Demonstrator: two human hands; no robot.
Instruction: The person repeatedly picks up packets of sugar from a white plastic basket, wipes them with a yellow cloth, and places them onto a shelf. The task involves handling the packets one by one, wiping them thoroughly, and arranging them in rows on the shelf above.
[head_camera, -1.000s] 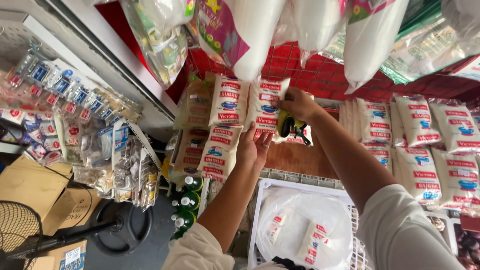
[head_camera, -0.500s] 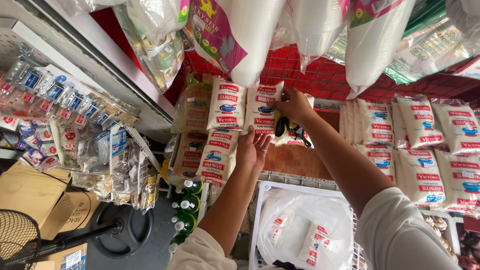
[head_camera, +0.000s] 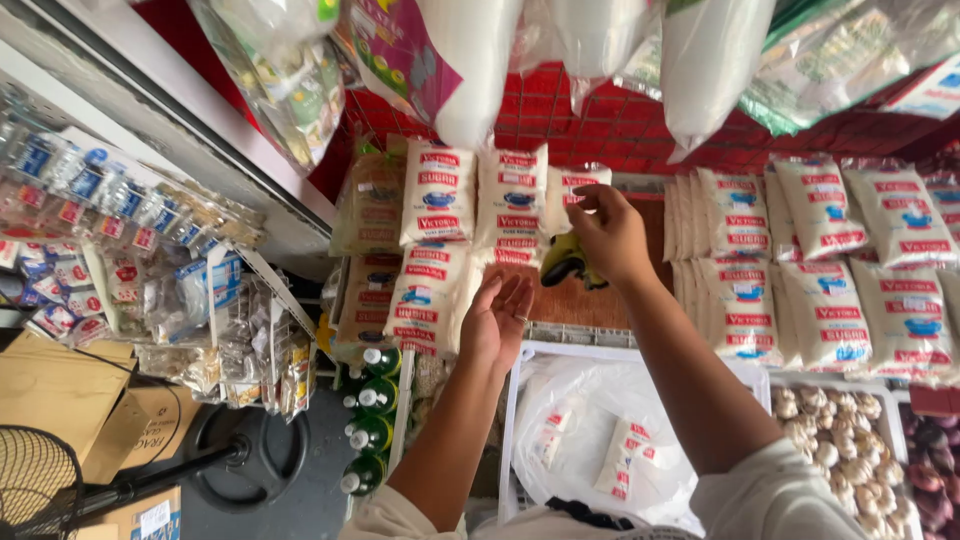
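sugar bag (head_camera: 572, 190) upright (long axis vertical) in right hand (head_camera: 612, 235) fingers.

1. The right hand (head_camera: 610, 235) now pinches the top of a white sugar bag (head_camera: 572, 192) set at the right end of the upper row; earlier it gripped the bag before it in that row.
2. The left hand (head_camera: 497, 318), palm open, sits lower than before, just off the lower row of sugar bags (head_camera: 430, 298).
3. The camera view has shifted slightly downward and rightward.
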